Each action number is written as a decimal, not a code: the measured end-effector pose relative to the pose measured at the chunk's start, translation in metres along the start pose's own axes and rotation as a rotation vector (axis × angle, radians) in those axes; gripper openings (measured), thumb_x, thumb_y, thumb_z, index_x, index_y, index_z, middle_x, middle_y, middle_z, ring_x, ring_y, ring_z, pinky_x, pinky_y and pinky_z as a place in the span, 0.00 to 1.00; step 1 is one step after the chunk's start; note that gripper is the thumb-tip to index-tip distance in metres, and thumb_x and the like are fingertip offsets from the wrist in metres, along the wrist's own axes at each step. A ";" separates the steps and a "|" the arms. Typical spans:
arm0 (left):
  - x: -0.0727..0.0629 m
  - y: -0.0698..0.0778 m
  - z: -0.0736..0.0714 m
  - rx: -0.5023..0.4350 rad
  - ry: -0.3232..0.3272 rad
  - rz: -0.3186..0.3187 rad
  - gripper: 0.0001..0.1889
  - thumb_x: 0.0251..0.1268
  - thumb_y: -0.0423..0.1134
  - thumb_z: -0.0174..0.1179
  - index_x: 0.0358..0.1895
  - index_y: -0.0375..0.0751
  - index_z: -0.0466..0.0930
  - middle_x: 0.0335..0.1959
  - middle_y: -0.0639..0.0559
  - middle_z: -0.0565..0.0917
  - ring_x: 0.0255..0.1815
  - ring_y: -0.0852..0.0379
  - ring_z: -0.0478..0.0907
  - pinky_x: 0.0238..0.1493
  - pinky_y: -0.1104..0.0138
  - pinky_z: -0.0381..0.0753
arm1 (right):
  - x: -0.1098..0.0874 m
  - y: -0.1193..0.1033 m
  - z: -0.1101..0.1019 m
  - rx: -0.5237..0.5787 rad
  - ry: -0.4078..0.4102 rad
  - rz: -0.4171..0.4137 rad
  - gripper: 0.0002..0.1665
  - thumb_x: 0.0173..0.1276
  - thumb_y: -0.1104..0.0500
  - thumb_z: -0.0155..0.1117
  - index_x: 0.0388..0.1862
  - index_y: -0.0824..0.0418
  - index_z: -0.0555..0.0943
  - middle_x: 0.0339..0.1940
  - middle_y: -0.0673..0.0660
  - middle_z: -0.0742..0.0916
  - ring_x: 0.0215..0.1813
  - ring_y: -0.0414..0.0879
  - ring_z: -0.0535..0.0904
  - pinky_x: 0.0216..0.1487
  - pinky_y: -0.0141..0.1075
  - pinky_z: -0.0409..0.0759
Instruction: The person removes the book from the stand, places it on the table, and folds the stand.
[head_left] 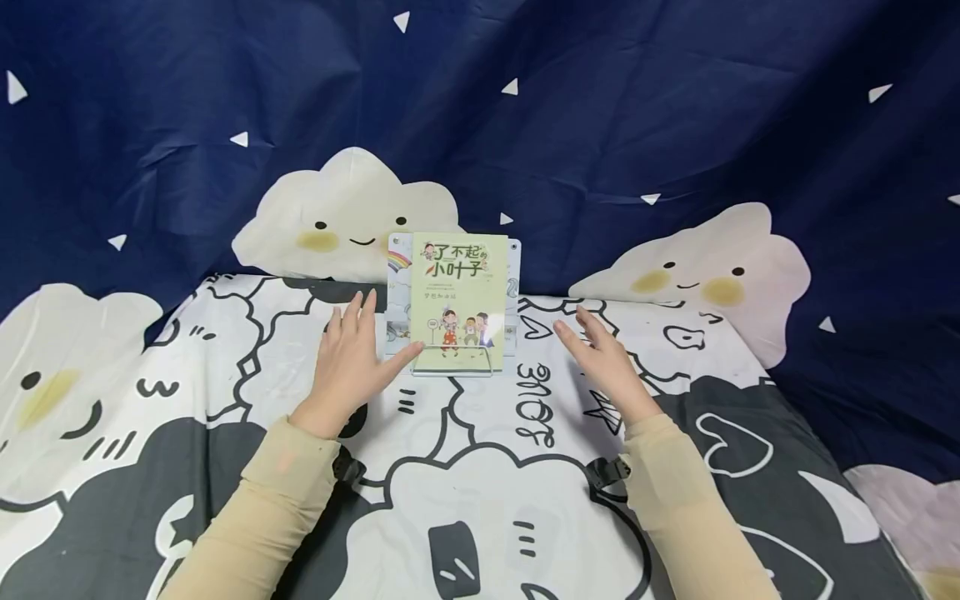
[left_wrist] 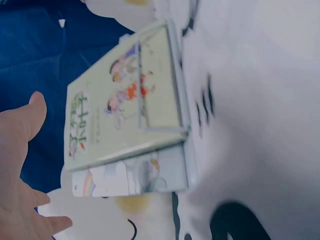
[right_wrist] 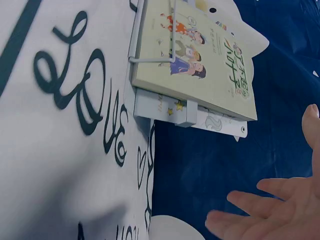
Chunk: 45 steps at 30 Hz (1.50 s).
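Observation:
A pale green book (head_left: 459,292) with cartoon children on its cover stands upright, leaning back on a book stand (head_left: 513,283) printed with a rainbow and clouds. A white wire holder (left_wrist: 140,85) crosses the lower front of the cover. My left hand (head_left: 351,354) is held to the left of the book with fingers spread, its thumb overlapping the book's lower left corner in the head view. To the right of the stand, apart from it, my right hand (head_left: 607,362) has its fingers extended and holds nothing.
The stand rests on a table covered with a black and white cartoon cloth (head_left: 480,500). Behind it hangs a dark blue curtain (head_left: 570,125) with white triangles and smiling clouds. Each wrist wears a small black camera (head_left: 609,472).

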<state>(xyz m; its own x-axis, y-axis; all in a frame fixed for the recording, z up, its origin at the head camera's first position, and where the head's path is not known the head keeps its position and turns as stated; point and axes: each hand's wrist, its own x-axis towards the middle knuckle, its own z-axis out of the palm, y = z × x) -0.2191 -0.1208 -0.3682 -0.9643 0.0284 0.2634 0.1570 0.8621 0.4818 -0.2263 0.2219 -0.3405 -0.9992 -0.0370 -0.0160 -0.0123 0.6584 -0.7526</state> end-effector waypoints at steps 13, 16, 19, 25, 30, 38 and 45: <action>0.013 0.010 0.013 -0.223 -0.011 -0.104 0.44 0.71 0.61 0.52 0.79 0.39 0.50 0.74 0.34 0.59 0.71 0.32 0.57 0.66 0.40 0.66 | 0.023 -0.013 0.014 0.310 -0.023 0.004 0.42 0.76 0.39 0.52 0.75 0.66 0.63 0.72 0.66 0.72 0.70 0.62 0.71 0.72 0.51 0.70; 0.017 0.009 0.019 -0.251 -0.024 -0.122 0.42 0.72 0.59 0.52 0.78 0.36 0.52 0.72 0.32 0.61 0.70 0.32 0.59 0.67 0.41 0.65 | 0.027 -0.016 0.017 0.328 -0.049 0.011 0.41 0.76 0.39 0.52 0.74 0.66 0.64 0.71 0.66 0.73 0.69 0.62 0.71 0.72 0.51 0.70; 0.022 0.006 0.025 -0.284 -0.043 -0.132 0.41 0.73 0.58 0.52 0.77 0.34 0.52 0.71 0.30 0.62 0.71 0.32 0.60 0.69 0.42 0.64 | 0.033 -0.017 0.021 0.340 -0.080 0.019 0.40 0.76 0.39 0.52 0.74 0.67 0.65 0.72 0.66 0.73 0.69 0.64 0.70 0.72 0.52 0.70; 0.029 0.005 0.034 -0.358 -0.093 -0.159 0.40 0.73 0.57 0.52 0.78 0.36 0.52 0.70 0.31 0.63 0.72 0.35 0.62 0.72 0.45 0.64 | 0.048 -0.020 0.033 0.312 -0.124 0.033 0.39 0.76 0.39 0.53 0.71 0.68 0.68 0.69 0.68 0.75 0.67 0.65 0.73 0.67 0.50 0.75; 0.035 0.008 0.038 -0.382 -0.094 -0.158 0.40 0.72 0.57 0.54 0.77 0.35 0.54 0.66 0.32 0.67 0.65 0.38 0.69 0.68 0.47 0.69 | 0.058 -0.024 0.040 0.270 -0.136 0.052 0.37 0.76 0.41 0.53 0.70 0.68 0.69 0.66 0.68 0.77 0.64 0.64 0.76 0.63 0.49 0.79; 0.039 0.012 0.041 -0.389 -0.171 -0.155 0.41 0.74 0.56 0.52 0.77 0.30 0.51 0.63 0.30 0.72 0.64 0.37 0.71 0.66 0.47 0.71 | 0.066 -0.028 0.048 0.261 -0.164 0.117 0.34 0.77 0.44 0.53 0.71 0.67 0.68 0.64 0.69 0.78 0.62 0.63 0.78 0.63 0.47 0.80; 0.044 0.016 0.040 -0.406 -0.204 -0.151 0.34 0.75 0.52 0.52 0.75 0.37 0.59 0.58 0.35 0.80 0.61 0.40 0.77 0.62 0.49 0.74 | 0.068 -0.032 0.052 0.297 -0.254 0.177 0.30 0.81 0.52 0.48 0.75 0.64 0.63 0.63 0.70 0.79 0.59 0.60 0.79 0.63 0.48 0.79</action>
<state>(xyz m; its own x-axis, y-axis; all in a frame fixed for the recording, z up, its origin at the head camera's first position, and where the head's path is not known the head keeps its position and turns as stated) -0.2672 -0.0852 -0.3826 -0.9985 0.0518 0.0155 0.0434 0.5978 0.8005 -0.2922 0.1595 -0.3516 -0.9431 -0.1517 -0.2959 0.2075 0.4272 -0.8800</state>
